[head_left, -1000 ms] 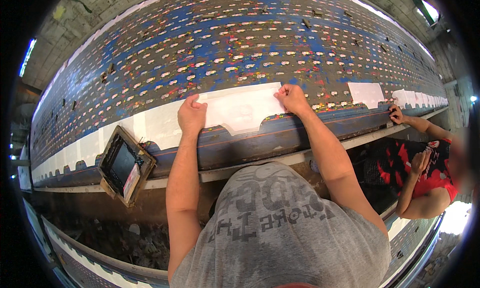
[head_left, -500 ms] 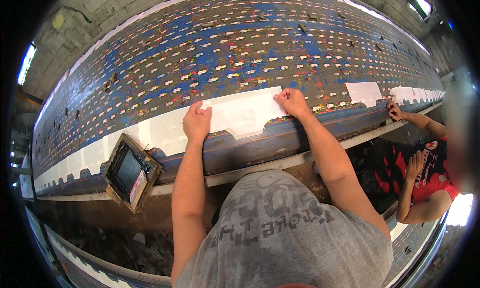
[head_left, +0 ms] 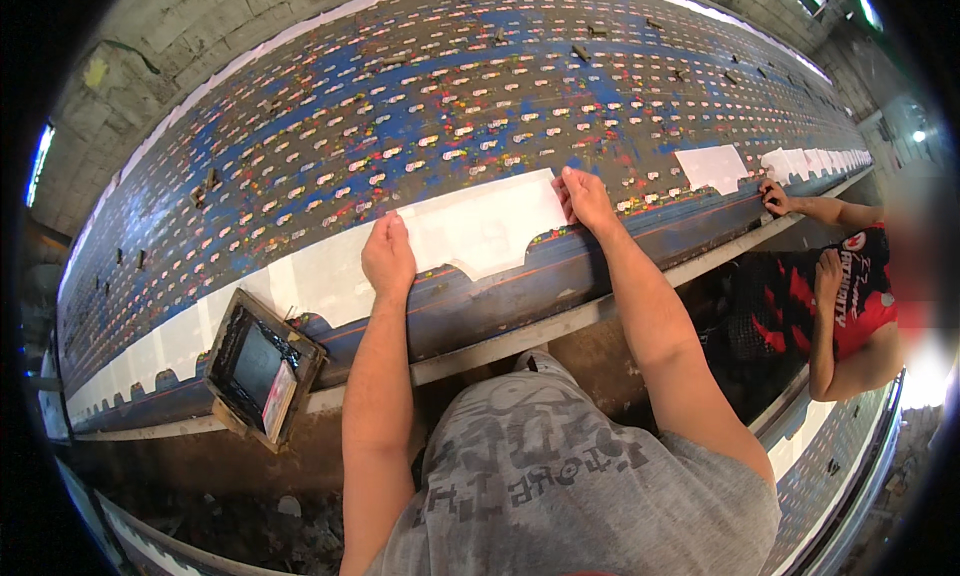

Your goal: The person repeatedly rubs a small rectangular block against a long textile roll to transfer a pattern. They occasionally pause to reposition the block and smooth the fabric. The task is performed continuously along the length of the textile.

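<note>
The surface (head_left: pixel 450 321) before you is long, bowed by the lens and dark grey with blue patches, covered in rows of small pale printed marks and flecks of colour. At the centre of the frame, a white sheet (head_left: pixel 480 231) with a notched near edge lies along your side. More white sheets (head_left: pixel 260 286) run toward the lower left. Right of centre you have a separate white piece (head_left: pixel 712 168), with a row of white pieces (head_left: pixel 815 164) beyond. Small dark blocks (head_left: pixel 580 53) dot the upper part.

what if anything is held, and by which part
Cannot be told: left hand and right hand are at opposite edges of the white sheet, grip unclear.
</note>
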Available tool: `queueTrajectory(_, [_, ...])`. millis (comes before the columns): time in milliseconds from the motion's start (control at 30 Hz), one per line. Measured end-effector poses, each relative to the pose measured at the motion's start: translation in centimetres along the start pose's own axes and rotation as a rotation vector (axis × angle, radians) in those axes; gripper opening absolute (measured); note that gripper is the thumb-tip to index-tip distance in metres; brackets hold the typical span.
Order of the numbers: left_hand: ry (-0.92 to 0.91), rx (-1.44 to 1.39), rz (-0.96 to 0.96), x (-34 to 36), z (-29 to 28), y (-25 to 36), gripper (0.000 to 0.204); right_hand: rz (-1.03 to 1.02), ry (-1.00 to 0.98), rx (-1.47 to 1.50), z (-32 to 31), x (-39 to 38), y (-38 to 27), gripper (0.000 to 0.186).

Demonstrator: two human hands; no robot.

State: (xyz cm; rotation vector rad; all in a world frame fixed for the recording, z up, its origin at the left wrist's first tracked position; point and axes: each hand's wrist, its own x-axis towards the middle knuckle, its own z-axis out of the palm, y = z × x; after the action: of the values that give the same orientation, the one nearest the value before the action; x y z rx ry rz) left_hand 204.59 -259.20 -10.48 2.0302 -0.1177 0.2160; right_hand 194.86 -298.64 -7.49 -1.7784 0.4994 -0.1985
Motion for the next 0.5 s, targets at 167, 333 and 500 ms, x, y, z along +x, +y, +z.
queueTrajectory(167, [-0.013, -0.020, -0.008, -0.2, -0.3, 0.2, 0.036, 0.076, 0.026, 0.132, -0.1, -0.4, -0.1, 0.038])
queueTrajectory(333, [-0.074, -0.006, -0.010, -0.6, -0.7, 0.4, 0.046, -0.019, 0.004, -0.042, 0.2, -1.1, -0.7, 0.044])
queueTrajectory(500, [-0.090, 0.028, -0.012, -0.6, -0.6, 0.3, 0.057, -0.055, -0.038, -0.035, -0.1, -1.3, -0.4, 0.057])
